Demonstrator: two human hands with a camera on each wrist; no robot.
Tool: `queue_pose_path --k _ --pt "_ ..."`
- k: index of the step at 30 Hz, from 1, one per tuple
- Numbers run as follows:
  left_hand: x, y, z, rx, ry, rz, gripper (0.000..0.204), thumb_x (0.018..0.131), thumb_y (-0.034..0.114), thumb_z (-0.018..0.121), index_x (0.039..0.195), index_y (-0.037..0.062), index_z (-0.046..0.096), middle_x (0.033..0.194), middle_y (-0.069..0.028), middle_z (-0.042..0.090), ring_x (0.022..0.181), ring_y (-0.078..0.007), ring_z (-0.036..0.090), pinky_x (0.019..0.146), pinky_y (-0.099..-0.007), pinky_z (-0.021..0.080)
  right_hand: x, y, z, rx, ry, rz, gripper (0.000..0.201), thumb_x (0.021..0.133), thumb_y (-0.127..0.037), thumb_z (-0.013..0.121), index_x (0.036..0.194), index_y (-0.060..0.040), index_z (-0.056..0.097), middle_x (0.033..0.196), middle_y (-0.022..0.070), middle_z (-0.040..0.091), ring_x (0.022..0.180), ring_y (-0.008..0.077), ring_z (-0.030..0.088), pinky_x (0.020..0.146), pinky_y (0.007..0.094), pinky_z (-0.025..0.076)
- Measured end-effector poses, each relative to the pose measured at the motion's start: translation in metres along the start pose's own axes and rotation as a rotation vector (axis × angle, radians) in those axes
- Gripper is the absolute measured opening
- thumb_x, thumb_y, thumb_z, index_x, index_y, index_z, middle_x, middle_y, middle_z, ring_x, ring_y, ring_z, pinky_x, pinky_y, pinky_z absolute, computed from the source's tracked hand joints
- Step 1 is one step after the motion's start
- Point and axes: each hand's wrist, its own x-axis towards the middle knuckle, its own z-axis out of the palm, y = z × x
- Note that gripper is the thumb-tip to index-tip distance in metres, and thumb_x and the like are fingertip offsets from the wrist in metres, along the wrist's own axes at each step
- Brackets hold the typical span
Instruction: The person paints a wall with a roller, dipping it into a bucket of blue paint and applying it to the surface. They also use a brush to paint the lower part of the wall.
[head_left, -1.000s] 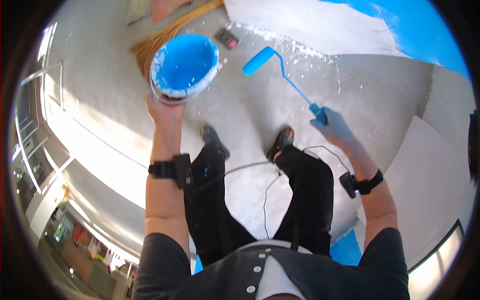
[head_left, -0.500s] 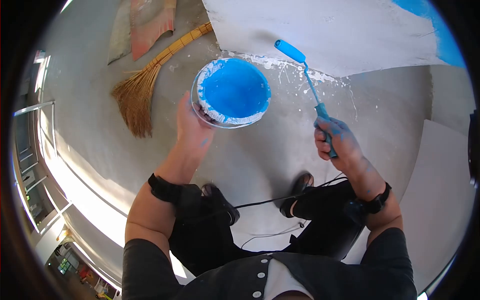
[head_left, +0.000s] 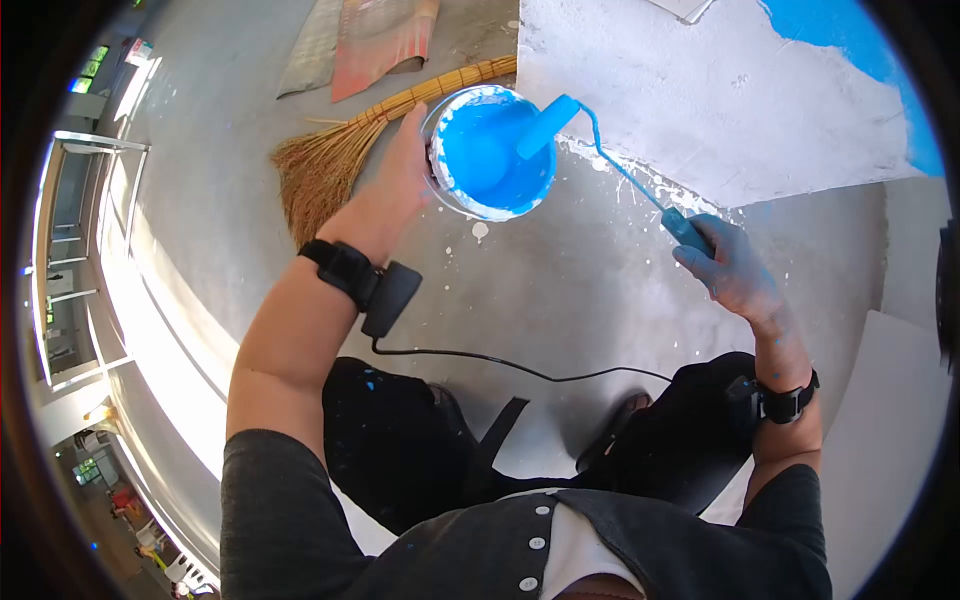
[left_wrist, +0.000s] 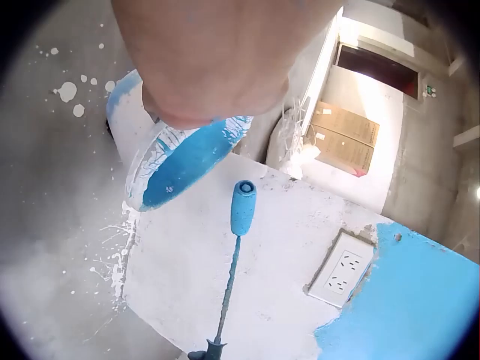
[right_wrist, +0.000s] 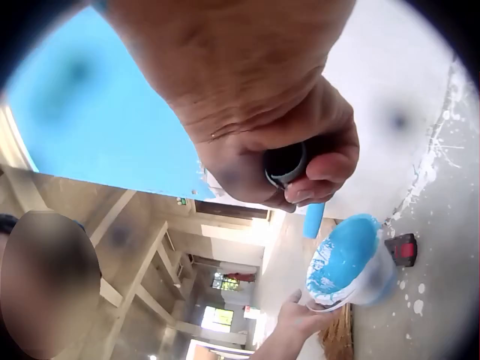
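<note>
A bucket of blue paint [head_left: 480,165], its rim smeared white, is tilted in the left hand [head_left: 402,165], which grips its side; the fingers are mostly hidden there. The right hand [head_left: 732,268] holds a paint roller by its teal handle [head_left: 687,232]. In the head view the blue roller head [head_left: 548,126] overlaps the bucket's right rim; contact cannot be told. The left wrist view shows the roller head [left_wrist: 243,210] apart from the bucket [left_wrist: 180,169]. Curled fingers [right_wrist: 330,169] wrap the handle in the right wrist view, with the bucket [right_wrist: 349,262] beyond.
A straw broom [head_left: 335,165] lies on the paint-spattered floor [head_left: 560,290], near reddish and grey sheets [head_left: 380,45]. The white wall [head_left: 680,100] is partly blue and has a socket [left_wrist: 342,268]. A black-and-red object [right_wrist: 403,250] lies by the bucket. A cable [head_left: 520,368] crosses between the legs.
The roller head has swung over from the right of the bucket to its rim in the head view. The bucket has shifted relative to the broom, and the view has turned.
</note>
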Motion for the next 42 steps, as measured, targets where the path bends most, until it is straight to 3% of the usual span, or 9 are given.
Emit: queue_pose_path --k 4,7,17,24,29,35,39,41,42 --pt "0.015 0.003 0.009 0.267 -0.119 -0.012 0.053 0.083 0.05 0.044 0.095 -0.0013 0.052 0.081 -0.0094 0.057 0.067 -0.0167 0.052 0.065 -0.0346 0.045 -0.001 -0.013 -0.002 -0.407 -0.048 -0.126 0.024 0.079 -0.021 0.057 0.076 0.0018 0.053 0.063 0.0165 0.052 0.058 0.0301 0.049 0.055 0.0372 0.039" --pt "0.01 -0.002 0.02 0.298 -0.092 -0.007 0.052 0.083 0.049 0.047 0.092 -0.0018 0.052 0.079 -0.0095 0.056 0.067 -0.0167 0.052 0.065 -0.0328 0.045 0.006 -0.017 0.013 -0.424 -0.108 -0.083 0.026 0.079 -0.024 0.055 0.077 0.0018 0.053 0.07 0.0217 0.054 0.066 0.0378 0.051 0.06 0.0416 0.04" --pt "-0.002 -0.012 0.032 0.41 -0.196 -0.207 0.062 0.082 0.058 0.038 0.105 0.0016 0.051 0.091 -0.0082 0.059 0.082 -0.0179 0.053 0.077 -0.0326 0.042 0.042 -0.029 0.021 -0.508 -0.235 0.07 0.032 0.078 -0.028 0.054 0.078 0.0043 0.057 0.073 0.0222 0.057 0.07 0.0358 0.055 0.065 0.0416 0.042" --pt "0.02 -0.047 0.024 0.202 -0.23 -0.426 0.042 0.086 0.045 0.043 0.099 0.0064 0.054 0.092 -0.0099 0.06 0.086 -0.0195 0.057 0.079 -0.0362 0.047 0.061 -0.031 0.023 -0.575 -0.394 0.127 0.031 0.077 -0.025 0.056 0.075 0.0058 0.055 0.064 0.0181 0.052 0.058 0.0274 0.05 0.057 0.0374 0.041" --pt "0.027 -0.053 0.024 0.155 -0.193 -0.448 0.038 0.087 0.042 0.044 0.101 0.0073 0.051 0.092 -0.0088 0.06 0.084 -0.0197 0.058 0.079 -0.0365 0.047 0.079 -0.032 0.032 -0.484 -0.532 0.418 0.032 0.078 -0.025 0.053 0.074 0.0067 0.054 0.057 0.0122 0.049 0.046 0.0206 0.048 0.045 0.0342 0.04" --pt "0.044 -0.055 0.018 0.245 -0.203 -0.425 0.038 0.086 0.044 0.044 0.098 0.0085 0.053 0.093 -0.0088 0.059 0.084 -0.0186 0.056 0.075 -0.0347 0.046 0.086 -0.016 0.045 -0.628 -0.492 0.279 0.035 0.08 -0.028 0.051 0.077 0.0064 0.057 0.067 0.0198 0.057 0.062 0.0313 0.056 0.061 0.0397 0.043" --pt "0.048 -0.03 0.013 0.822 -0.165 -0.174 0.047 0.081 0.05 0.048 0.097 0.0074 0.057 0.098 -0.0076 0.057 0.093 -0.0192 0.05 0.082 -0.0329 0.038 0.065 -0.029 0.028 -0.612 -0.384 0.135 0.038 0.081 -0.032 0.049 0.077 0.0046 0.058 0.075 0.023 0.058 0.073 0.0376 0.055 0.067 0.0428 0.042" --pt "0.054 -0.002 0.021 1.001 -0.031 0.392 0.045 0.078 0.048 0.054 0.098 0.0076 0.057 0.096 -0.0064 0.056 0.092 -0.018 0.05 0.083 -0.0313 0.036 0.063 -0.026 0.027 -0.613 -0.353 0.073 0.04 0.082 -0.035 0.047 0.076 0.0028 0.059 0.077 0.0238 0.057 0.075 0.0393 0.054 0.068 0.044 0.041" --pt "0.029 0.026 0.042 0.837 -0.113 0.531 0.039 0.079 0.039 0.058 0.099 0.006 0.056 0.094 -0.0056 0.055 0.092 -0.0146 0.049 0.081 -0.0291 0.037 0.063 -0.026 0.026 -0.662 -0.363 0.027 0.039 0.082 -0.035 0.047 0.078 0.0015 0.059 0.079 0.0243 0.056 0.077 0.0402 0.053 0.068 0.0445 0.041"
